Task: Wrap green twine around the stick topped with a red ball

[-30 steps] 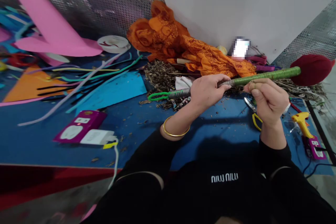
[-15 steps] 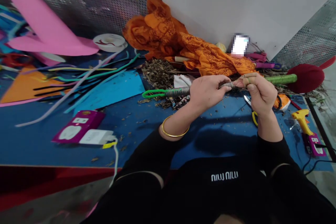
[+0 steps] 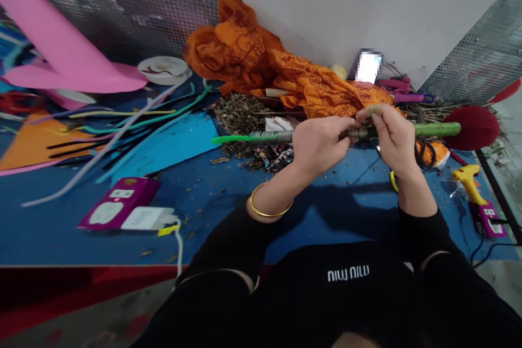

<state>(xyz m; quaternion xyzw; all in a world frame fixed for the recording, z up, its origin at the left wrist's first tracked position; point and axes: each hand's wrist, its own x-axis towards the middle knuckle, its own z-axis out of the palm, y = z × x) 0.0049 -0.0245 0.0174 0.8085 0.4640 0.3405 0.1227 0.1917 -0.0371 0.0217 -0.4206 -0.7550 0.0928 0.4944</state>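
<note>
A long wrapped stick lies level across both my hands. Grey and green winding covers its left part, and a bright green pipe-cleaner loop sticks out of that end. On the right it runs on as a green stem up to a dark red ball-shaped head. My left hand is closed around the wound middle. Close beside it, my right hand is closed at the stick, thumb and forefinger pinched together just above it. Whether a thin strand sits in that pinch, I cannot tell.
Orange patterned cloth and dried plant bits lie behind my hands. Pipe cleaners and coloured sheets are at left, near a purple power strip. A yellow glue gun lies at right; a phone leans at the back.
My right hand has moved left and up a little, and its pinch is nearer my left hand. The stick has turned, so the green loop now shows edge-on.
</note>
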